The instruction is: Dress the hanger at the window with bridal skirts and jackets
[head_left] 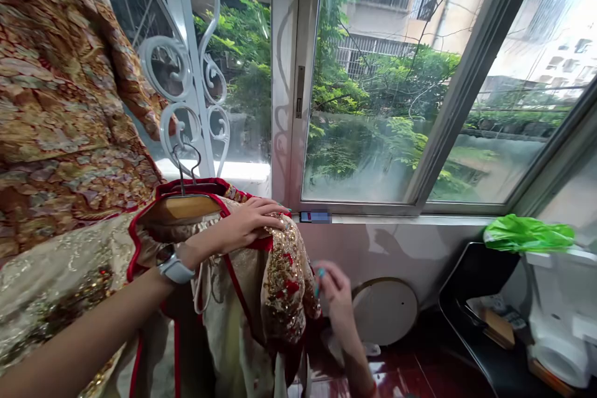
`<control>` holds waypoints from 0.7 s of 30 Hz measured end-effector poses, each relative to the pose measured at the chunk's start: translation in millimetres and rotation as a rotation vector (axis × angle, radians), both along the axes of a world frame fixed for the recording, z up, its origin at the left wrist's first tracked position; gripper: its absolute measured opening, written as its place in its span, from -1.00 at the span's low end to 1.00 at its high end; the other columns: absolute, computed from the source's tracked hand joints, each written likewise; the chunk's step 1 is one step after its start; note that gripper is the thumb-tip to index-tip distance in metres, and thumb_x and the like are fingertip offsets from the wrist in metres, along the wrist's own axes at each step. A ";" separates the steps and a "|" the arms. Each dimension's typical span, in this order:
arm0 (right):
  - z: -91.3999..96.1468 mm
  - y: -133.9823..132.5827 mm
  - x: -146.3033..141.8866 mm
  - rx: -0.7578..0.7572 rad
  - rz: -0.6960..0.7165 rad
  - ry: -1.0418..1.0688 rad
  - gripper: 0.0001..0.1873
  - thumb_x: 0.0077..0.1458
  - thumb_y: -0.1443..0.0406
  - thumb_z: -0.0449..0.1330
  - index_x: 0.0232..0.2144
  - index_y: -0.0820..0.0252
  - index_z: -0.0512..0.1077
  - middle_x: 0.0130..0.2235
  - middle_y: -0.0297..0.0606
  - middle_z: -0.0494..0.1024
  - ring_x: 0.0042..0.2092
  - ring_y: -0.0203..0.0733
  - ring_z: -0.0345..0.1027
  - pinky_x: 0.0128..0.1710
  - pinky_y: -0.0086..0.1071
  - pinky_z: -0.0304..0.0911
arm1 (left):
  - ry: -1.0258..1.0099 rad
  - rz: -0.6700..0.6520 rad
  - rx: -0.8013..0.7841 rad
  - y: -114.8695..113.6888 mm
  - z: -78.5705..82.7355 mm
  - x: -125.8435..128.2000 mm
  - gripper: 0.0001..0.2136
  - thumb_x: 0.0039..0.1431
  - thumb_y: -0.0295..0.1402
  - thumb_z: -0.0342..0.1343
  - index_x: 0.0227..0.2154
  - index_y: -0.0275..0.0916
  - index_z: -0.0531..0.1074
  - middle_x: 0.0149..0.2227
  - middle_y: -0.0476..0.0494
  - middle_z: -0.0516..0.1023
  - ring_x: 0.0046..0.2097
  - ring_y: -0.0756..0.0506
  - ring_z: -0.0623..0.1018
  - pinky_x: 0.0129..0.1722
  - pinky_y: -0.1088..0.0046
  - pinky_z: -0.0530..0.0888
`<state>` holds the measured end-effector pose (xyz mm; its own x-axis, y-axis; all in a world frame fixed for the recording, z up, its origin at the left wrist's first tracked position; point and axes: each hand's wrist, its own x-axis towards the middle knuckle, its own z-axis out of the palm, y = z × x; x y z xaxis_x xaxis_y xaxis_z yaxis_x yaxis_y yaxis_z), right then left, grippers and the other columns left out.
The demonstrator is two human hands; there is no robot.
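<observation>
A cream and gold sequined jacket (284, 286) with red trim hangs in front of me on a hanger (181, 202) with a wooden-looking bar and metal hook. My left hand (252, 222) lies across its shoulder, fingers stretched out over the fabric near the sleeve seam; its thumb is hidden. A grey watch (176, 266) is on that wrist. Just right of the sequined sleeve is my right hand (334, 289), slightly blurred, with fingers curled together and green nails showing. Whatever its fingertips pinch, if anything, is too small to make out. White cords (199, 292) dangle at the jacket's opening.
A patterned orange-gold garment (60, 93) hangs at the left by a white scrolled metal grille (189, 68). A phone-like object (313, 217) lies on the windowsill. To the right are a round white panel (386, 311), a black chair (466, 298) and a green plastic bag (529, 234).
</observation>
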<state>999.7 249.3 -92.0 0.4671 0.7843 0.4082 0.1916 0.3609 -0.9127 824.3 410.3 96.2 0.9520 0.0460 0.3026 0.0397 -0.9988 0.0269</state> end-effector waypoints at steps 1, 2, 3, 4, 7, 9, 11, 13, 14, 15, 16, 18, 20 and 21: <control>8.9 11.7 15.7 0.053 -0.074 -0.004 -0.61 0.18 0.13 0.10 -0.02 0.17 0.48 -0.30 -0.23 0.57 -0.31 -0.22 0.41 -0.27 -0.38 0.38 | 0.001 -0.011 -0.047 -1.9 1.7 -0.6 -0.62 0.19 -0.56 -0.09 -0.11 -0.04 0.52 0.17 -0.05 0.45 0.18 -0.17 0.33 0.18 0.09 0.25; 16.0 26.2 27.5 0.082 -0.089 -0.039 -0.53 0.14 0.13 0.14 0.06 0.17 0.41 -0.20 -0.18 0.57 -0.23 -0.20 0.42 -0.21 -0.36 0.37 | -0.001 -0.024 -0.091 -3.4 3.1 -1.3 -0.64 0.20 -0.54 -0.10 -0.15 -0.07 0.54 0.14 -0.06 0.48 0.17 -0.17 0.34 0.18 0.11 0.25; 21.7 42.2 35.3 0.073 -0.046 -0.102 -0.49 0.12 0.12 0.15 0.09 0.17 0.38 -0.12 -0.15 0.56 -0.18 -0.19 0.42 -0.19 -0.35 0.37 | -0.003 -0.036 -0.131 -4.4 4.1 -1.9 -0.66 0.22 -0.52 -0.12 -0.20 -0.10 0.54 0.09 -0.07 0.52 0.16 -0.16 0.36 0.19 0.13 0.25; 26.7 58.1 39.8 0.050 0.008 -0.183 -0.51 0.10 0.11 0.15 0.05 0.18 0.41 -0.14 -0.15 0.57 -0.20 -0.19 0.43 -0.22 -0.36 0.37 | -0.009 -0.043 -0.165 -5.1 4.7 -2.6 -0.68 0.24 -0.50 -0.13 -0.25 -0.13 0.55 0.04 -0.09 0.56 0.15 -0.15 0.37 0.20 0.16 0.25; 46.4 92.6 44.6 -0.015 0.071 -0.366 -0.65 0.09 0.08 0.12 -0.37 0.24 0.54 -0.44 -0.25 0.55 -0.41 -0.22 0.35 -0.42 -0.41 0.29 | -0.049 -0.032 -0.233 -4.9 5.9 -3.8 -0.66 0.27 -0.45 -0.20 -0.35 -0.19 0.52 -0.08 -0.12 0.60 0.13 -0.15 0.39 0.21 0.20 0.25; 69.3 97.3 49.5 -0.001 0.006 -0.401 -0.62 0.09 0.09 0.10 -0.56 0.23 0.47 -0.56 -0.30 0.47 -0.47 -0.23 0.27 -0.45 -0.41 0.22 | -0.095 -0.027 -0.277 -3.8 7.9 -4.0 -0.65 0.27 -0.45 -0.22 -0.38 -0.22 0.50 -0.11 -0.15 0.59 0.11 -0.15 0.41 0.18 0.21 0.29; 96.2 87.7 55.5 0.038 -0.057 -0.412 -0.66 0.10 0.13 0.10 -0.57 0.22 0.46 -0.53 -0.30 0.47 -0.43 -0.22 0.27 -0.39 -0.39 0.21 | -0.151 -0.027 -0.296 -3.4 10.5 -5.3 -0.65 0.25 -0.46 -0.23 -0.43 -0.23 0.48 -0.09 -0.16 0.59 0.10 -0.15 0.41 0.16 0.22 0.32; 115.2 68.5 57.1 0.087 -0.113 -0.458 -0.71 0.13 0.17 0.11 -0.51 0.20 0.46 -0.46 -0.29 0.48 -0.37 -0.20 0.29 -0.31 -0.37 0.21 | -0.192 -0.026 -0.256 -5.0 10.8 -9.9 -0.66 0.23 -0.45 -0.22 -0.45 -0.22 0.47 -0.03 -0.17 0.57 0.13 -0.16 0.39 0.18 0.20 0.32; 117.8 57.4 54.8 0.120 -0.152 -0.491 -0.73 0.15 0.19 0.10 -0.49 0.19 0.46 -0.43 -0.28 0.48 -0.34 -0.20 0.30 -0.29 -0.37 0.21 | -0.207 -0.023 -0.215 -6.7 9.0 -13.9 -0.68 0.23 -0.44 -0.19 -0.45 -0.22 0.47 0.01 -0.17 0.54 0.15 -0.17 0.37 0.19 0.18 0.29; 114.7 46.6 50.6 0.157 -0.197 -0.526 -0.75 0.18 0.21 0.10 -0.47 0.18 0.46 -0.41 -0.27 0.48 -0.32 -0.19 0.31 -0.27 -0.37 0.22 | -0.215 -0.019 -0.168 -8.8 5.5 -19.0 -0.71 0.21 -0.43 -0.15 -0.43 -0.21 0.48 0.07 -0.16 0.51 0.19 -0.19 0.33 0.22 0.14 0.26; 106.2 36.8 44.7 0.194 -0.249 -0.554 -0.75 0.20 0.22 0.08 -0.45 0.17 0.46 -0.39 -0.26 0.48 -0.30 -0.19 0.32 -0.27 -0.37 0.22 | -0.214 -0.015 -0.121 -11.3 0.5 -24.8 -0.76 0.19 -0.42 -0.10 -0.40 -0.20 0.49 0.12 -0.15 0.48 0.22 -0.21 0.30 0.24 0.08 0.21; 78.2 23.3 31.0 0.240 -0.327 -0.551 -0.78 0.22 0.24 0.08 -0.42 0.16 0.45 -0.38 -0.24 0.48 -0.30 -0.17 0.33 -0.28 -0.36 0.25 | -0.208 0.005 -0.052 -17.9 -13.6 -36.7 -0.82 0.13 -0.40 0.00 -0.31 -0.16 0.51 0.22 -0.13 0.37 0.29 -0.26 0.21 0.29 -0.03 0.10; 47.8 18.9 19.7 0.211 -0.363 -0.489 -0.81 0.19 0.27 0.09 -0.42 0.16 0.44 -0.37 -0.23 0.48 -0.31 -0.17 0.33 -0.30 -0.35 0.27 | -0.267 0.067 -0.040 -29.1 -31.6 -45.0 -0.79 0.10 -0.39 0.04 -0.22 -0.12 0.49 0.28 -0.15 0.28 0.31 -0.28 0.16 0.29 -0.07 0.07; 35.7 19.5 16.3 0.183 -0.369 -0.463 -0.84 0.17 0.28 0.11 -0.43 0.16 0.43 -0.36 -0.23 0.47 -0.30 -0.17 0.33 -0.30 -0.34 0.27 | -0.358 0.134 -0.055 -37.6 -42.2 -46.6 -0.76 0.09 -0.40 0.04 -0.17 -0.13 0.47 0.27 -0.18 0.26 0.30 -0.28 0.19 0.28 -0.07 0.11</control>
<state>1016.0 268.9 -56.2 0.4360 0.5029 0.7464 0.6951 0.3386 -0.6341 777.8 372.7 54.0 0.7711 0.1879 0.6084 0.1481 -0.9822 0.1157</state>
